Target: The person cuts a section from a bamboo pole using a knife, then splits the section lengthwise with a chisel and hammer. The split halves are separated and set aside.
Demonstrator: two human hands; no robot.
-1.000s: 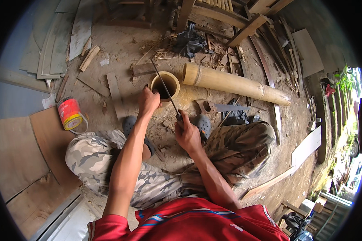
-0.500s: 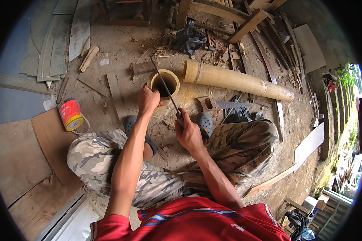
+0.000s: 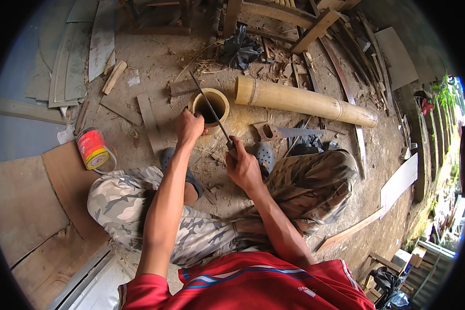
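Note:
A short bamboo section (image 3: pixel 224 98) stands upright on the ground in front of my feet, its hollow end facing up. My left hand (image 3: pixel 190 125) is closed around its near left side and steadies it. In my right hand (image 3: pixel 244 164) is the handle of a long, thin, dark file (image 3: pixel 212 111). Its blade slants away to the left across the open mouth of the bamboo, with the tip past the far rim. Whether the blade presses on the rim is hard to see.
A long bamboo pole (image 3: pixel 299 101) lies beyond to the right. Nearer is a handsaw (image 3: pixel 284 133) beside black plastic. A red and yellow can (image 3: pixel 92 149) sits at the left by plywood (image 3: pixel 23 201). Wood scraps and a black bag (image 3: pixel 241 47) litter the far ground.
The file has shifted very slightly away from me along its length, my right hand with it. My left hand stays on the bamboo section.

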